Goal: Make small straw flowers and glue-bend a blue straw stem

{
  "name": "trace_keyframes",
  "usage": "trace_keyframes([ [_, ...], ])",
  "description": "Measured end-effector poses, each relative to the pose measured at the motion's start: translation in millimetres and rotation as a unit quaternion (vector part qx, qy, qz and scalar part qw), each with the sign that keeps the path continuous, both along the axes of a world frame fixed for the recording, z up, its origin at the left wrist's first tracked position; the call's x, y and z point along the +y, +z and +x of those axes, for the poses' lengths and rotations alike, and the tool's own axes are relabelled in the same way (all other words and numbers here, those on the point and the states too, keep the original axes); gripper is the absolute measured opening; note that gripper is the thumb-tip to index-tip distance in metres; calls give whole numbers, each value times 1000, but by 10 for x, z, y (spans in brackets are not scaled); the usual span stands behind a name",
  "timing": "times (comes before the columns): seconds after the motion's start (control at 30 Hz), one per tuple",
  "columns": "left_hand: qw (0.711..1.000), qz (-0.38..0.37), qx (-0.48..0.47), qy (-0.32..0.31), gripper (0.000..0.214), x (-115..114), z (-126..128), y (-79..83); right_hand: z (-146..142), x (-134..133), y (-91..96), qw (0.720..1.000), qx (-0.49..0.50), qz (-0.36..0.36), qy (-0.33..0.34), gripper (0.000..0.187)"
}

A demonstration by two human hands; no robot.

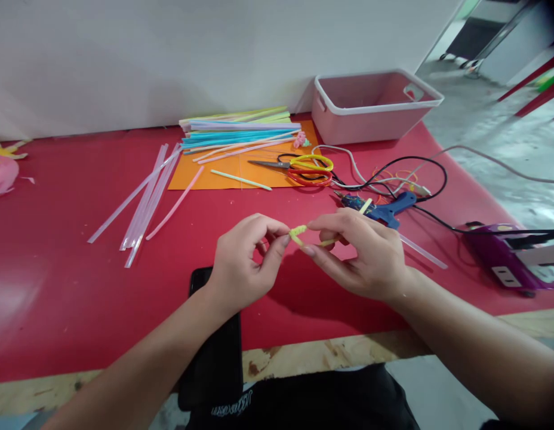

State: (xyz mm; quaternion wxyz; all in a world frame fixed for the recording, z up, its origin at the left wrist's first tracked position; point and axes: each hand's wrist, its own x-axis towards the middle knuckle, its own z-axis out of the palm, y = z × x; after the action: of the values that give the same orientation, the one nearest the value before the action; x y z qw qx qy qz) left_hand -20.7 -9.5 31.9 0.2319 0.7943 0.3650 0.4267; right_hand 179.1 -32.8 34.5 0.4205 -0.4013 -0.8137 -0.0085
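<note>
My left hand (243,263) and my right hand (357,254) meet above the red table cover (57,280), both pinched on a short, folded yellow-green straw piece (297,232). The left thumb and forefinger grip its left end. From the right fingers a thin strip of the same straw runs back to the right and pokes out above the hand. Both hands hover over the table's near middle.
Loose pale straws (145,200) lie at left; a stack of coloured straws (239,128) and scissors (304,167) rest on orange paper (223,176). A blue glue gun (387,209) with cables, a pink bin (371,104), a purple device (505,254) and a black phone (214,358) are nearby.
</note>
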Motion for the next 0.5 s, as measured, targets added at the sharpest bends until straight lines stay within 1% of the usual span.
trace_keyframes([
  [0.07, 999, -28, -34, 14, 4, -22, 19, 9, -8, -19, -11, 1000, 14, 0, -16, 21],
  [0.13, 994, -79, -75, 31, 5, -23, 35, 25, -13, -27, -22, 999, 27, -4, -26, 26],
  [0.2, 982, -141, -120, 36, 8, -3, 41, 34, -13, -22, -32, 1000, 24, -5, -1, 23],
  [0.3, 962, -211, -173, 2, 11, 44, 22, 8, -7, 0, -43, 998, 8, -6, 59, 18],
  [0.4, 944, -245, -217, -33, 12, 73, -23, -58, 6, 23, -50, 996, 4, -9, 86, 20],
  [0.5, 920, -292, -251, -69, 17, 68, -75, -106, 26, 45, -49, 993, -1, 3, 122, 22],
])
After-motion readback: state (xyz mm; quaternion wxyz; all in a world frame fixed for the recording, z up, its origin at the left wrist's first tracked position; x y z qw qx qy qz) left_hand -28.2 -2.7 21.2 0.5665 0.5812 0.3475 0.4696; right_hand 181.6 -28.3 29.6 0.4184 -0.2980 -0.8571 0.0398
